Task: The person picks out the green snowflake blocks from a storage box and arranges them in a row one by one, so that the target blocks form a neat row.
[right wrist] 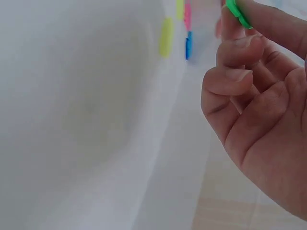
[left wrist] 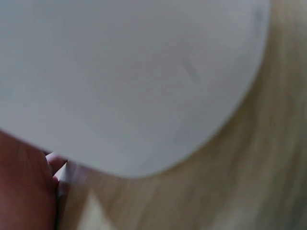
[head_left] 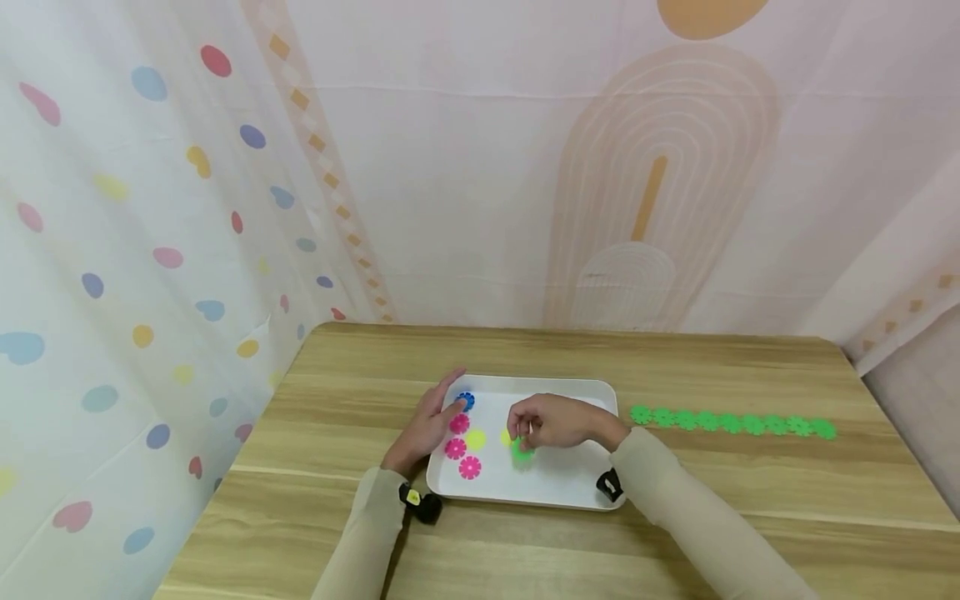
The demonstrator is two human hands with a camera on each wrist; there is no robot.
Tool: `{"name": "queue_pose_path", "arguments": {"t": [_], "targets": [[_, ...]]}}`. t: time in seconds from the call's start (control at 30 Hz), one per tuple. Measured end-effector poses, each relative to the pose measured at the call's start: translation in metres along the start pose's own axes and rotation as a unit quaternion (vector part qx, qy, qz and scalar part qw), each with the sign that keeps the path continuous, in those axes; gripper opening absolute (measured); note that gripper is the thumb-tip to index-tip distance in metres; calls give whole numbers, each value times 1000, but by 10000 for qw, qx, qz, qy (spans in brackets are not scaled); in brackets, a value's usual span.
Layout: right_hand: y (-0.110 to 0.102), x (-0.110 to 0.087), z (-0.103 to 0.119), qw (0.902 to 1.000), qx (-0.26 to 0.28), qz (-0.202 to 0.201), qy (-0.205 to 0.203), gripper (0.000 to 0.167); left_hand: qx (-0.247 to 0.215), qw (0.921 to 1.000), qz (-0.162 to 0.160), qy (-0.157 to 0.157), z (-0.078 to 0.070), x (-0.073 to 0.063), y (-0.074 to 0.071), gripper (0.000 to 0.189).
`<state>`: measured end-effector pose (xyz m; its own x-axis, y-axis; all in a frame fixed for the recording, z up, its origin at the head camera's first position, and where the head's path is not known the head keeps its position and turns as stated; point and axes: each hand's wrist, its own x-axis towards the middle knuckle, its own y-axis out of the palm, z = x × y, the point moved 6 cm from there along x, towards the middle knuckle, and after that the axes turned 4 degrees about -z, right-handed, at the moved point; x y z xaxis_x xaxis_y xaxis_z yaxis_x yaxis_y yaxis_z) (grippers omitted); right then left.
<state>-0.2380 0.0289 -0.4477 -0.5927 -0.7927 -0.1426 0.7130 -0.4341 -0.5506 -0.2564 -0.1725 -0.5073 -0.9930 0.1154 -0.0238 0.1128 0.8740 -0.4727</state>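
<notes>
My left hand [head_left: 426, 429] grips the left edge of a white tray [head_left: 558, 483], its thumb over the rim next to a blue notched plastic disc [head_left: 468, 400]. Above the tray floor, my right hand [head_left: 561, 419] pinches a green notched disc [head_left: 521, 452] between thumb and fingertips. The right wrist view shows that green disc [right wrist: 238, 13] edge-on at the top. Pink notched discs [head_left: 469, 467] lie at the tray's left side, near a yellow disc [head_left: 476, 440]. A second yellow disc [head_left: 506, 437] is partly hidden by the right hand. Tray wall [left wrist: 144, 96] fills most of the left wrist view.
Right of the tray, several green discs [head_left: 730, 423] form a long row on the wooden table [head_left: 525, 550]. A patterned curtain [head_left: 465, 167] hangs behind the table and along its left side. Both wrists wear black straps with small devices.
</notes>
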Motion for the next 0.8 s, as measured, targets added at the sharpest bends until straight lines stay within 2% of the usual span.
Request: {"name": "queue_pose_path", "arguments": {"t": [0.33,0.6,0.8], "targets": [[-36,-21,7,9976,-254,-634,-135,5,-55,10000,-1,-69,4,1,-1,54],[-61,-46,4,9937,41,-1118,-49,9,-1,10000,-26,-55,5,2,-1,54],[-82,-72,-7,9858,63,-1677,67,11,65,10000,-66,35,3,1,0,54]]}}
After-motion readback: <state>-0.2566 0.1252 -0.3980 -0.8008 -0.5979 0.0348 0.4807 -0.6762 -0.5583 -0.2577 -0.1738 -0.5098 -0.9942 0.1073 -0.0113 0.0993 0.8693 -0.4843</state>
